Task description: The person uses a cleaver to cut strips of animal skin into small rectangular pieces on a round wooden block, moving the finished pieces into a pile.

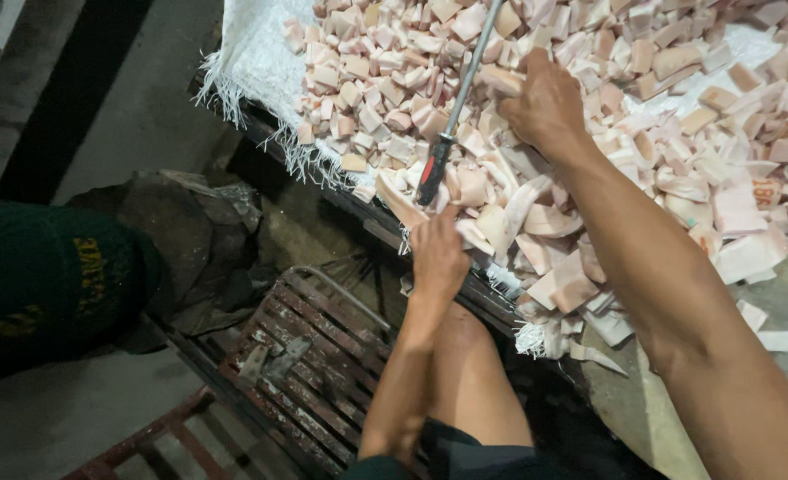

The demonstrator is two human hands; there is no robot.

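Our right forearm [679, 293] fills the foreground; right hand [545, 107] presses curled into pale cubes [385, 80] heaped on white woven cloth [252, 53]. Left hand [437, 253] grips the red-handled skewer [452, 124]. Concrete floor [136, 107], rusty slatted stool [314, 364] below.

Pale cut chunks [545, 107] are heaped on a white woven sack [256, 53]. A long metal rod with red-black handle [436, 164] is gripped by the left hand [438, 258]. The right hand [547, 102] is pressed into the heap, possibly closed on a chunk.
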